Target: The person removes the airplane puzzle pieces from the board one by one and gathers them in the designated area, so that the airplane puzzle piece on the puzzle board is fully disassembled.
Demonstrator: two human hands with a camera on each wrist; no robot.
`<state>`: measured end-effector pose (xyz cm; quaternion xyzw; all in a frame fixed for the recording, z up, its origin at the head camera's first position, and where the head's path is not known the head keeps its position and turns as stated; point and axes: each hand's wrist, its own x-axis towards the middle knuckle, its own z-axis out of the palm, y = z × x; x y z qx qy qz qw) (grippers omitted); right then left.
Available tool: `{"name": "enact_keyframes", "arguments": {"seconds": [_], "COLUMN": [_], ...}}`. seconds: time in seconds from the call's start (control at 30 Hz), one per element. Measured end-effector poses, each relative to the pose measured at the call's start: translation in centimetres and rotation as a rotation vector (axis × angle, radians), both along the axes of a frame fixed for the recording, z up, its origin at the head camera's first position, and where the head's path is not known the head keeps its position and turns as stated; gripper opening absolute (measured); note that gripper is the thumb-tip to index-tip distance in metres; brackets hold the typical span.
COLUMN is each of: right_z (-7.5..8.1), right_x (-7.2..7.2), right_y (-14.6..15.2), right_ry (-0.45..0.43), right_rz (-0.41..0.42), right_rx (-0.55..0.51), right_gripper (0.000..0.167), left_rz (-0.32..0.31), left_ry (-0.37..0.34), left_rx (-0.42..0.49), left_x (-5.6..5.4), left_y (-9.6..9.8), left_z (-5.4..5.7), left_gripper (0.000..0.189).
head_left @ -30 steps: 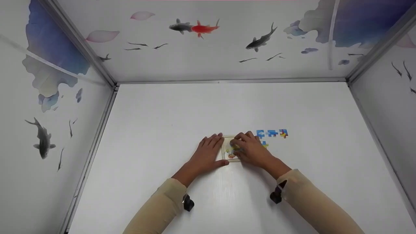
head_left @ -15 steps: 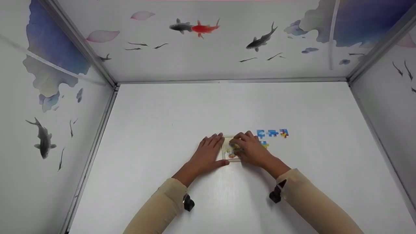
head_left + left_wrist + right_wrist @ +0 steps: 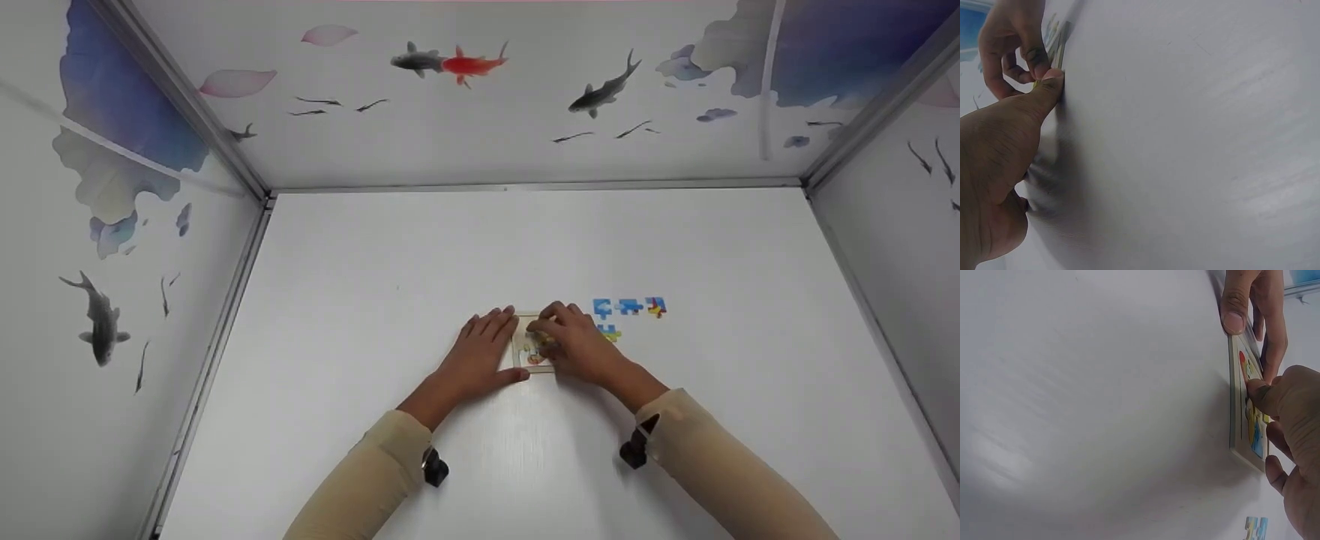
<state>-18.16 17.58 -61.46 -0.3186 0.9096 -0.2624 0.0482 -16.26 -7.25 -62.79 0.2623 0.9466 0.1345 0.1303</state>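
Note:
A small wooden puzzle tray (image 3: 541,369) lies on the white table, partly filled with colourful puzzle pieces (image 3: 1256,433). My left hand (image 3: 476,352) steadies it from the left, its fingers straight along the side and the thumb at the near left corner. Over the tray's right half, my right hand (image 3: 583,345) has its fingers bent, thumb and fingertips down on the picture. They pinch a puzzle piece, of which a bit of yellow (image 3: 1035,84) shows by the thumb in the left wrist view. The hand hides most of that piece and the tray's right side.
Three loose puzzle pieces, a blue one (image 3: 602,307), another blue one (image 3: 629,307) and a blue, red and yellow one (image 3: 655,306), lie in a row behind the right hand. A blue and yellow piece (image 3: 609,332) lies closer to it. Printed walls (image 3: 525,142) enclose the table.
The right hand's fingertips have shifted slightly left over the tray. The left hand, the tray and the loose pieces keep their places.

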Motion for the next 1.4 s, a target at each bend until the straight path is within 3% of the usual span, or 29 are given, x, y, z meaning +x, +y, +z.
{"name": "enact_keyframes", "arguments": {"seconds": [0.9,1.4], "right_z": [0.16,0.30], "right_x": [0.10,-0.34], "right_y": [0.10,0.65], "right_ry": [0.017,0.044], "right_rz": [0.010,0.078], "right_rx": [-0.014,-0.013], "right_gripper": [0.040,0.036], "left_rz": [-0.013,-0.004], "left_ry": [0.005,0.016], "left_rx": [0.001,-0.017], "left_x": [-0.05,0.03], "left_y": [-0.10,0.06], "left_z": [0.05,0.47], "left_gripper": [0.100,0.101]}}
